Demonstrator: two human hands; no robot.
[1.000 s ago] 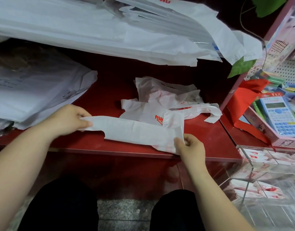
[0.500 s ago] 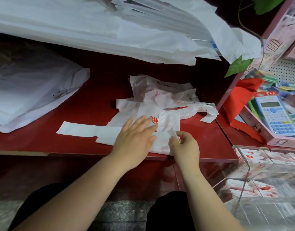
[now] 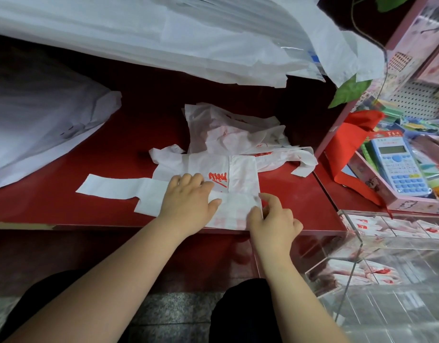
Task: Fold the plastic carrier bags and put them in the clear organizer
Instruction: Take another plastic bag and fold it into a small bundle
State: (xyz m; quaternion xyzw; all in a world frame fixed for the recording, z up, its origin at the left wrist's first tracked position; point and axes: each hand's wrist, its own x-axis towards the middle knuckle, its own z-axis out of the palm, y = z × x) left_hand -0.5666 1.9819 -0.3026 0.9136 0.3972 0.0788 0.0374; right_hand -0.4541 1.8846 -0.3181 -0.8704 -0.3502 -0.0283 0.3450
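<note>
Since the earlier frames, the left hand (image 3: 188,198) has been brought from the handle end to the middle of the carrier bag (image 3: 149,196). The bag is now laid on the red desk (image 3: 65,204), near its front edge, and no longer held stretched between both hands. It is pressed down by the left fingers (image 3: 186,180), which are laid on it and hold nothing. Its right end is pinched between thumb and forefinger of the right hand (image 3: 273,219).

The bag is thin, white and creased, already folded lengthwise into a narrow strip, with its handles (image 3: 107,186) pointing left. The short cross folds are judged still to be made.

Just behind it a loose pile of unfolded bags (image 3: 238,134) with red print is waiting. Several folded bags (image 3: 349,273) are seen inside the clear organizer (image 3: 357,246) at the lower right, so the task is judged partly done.
</note>
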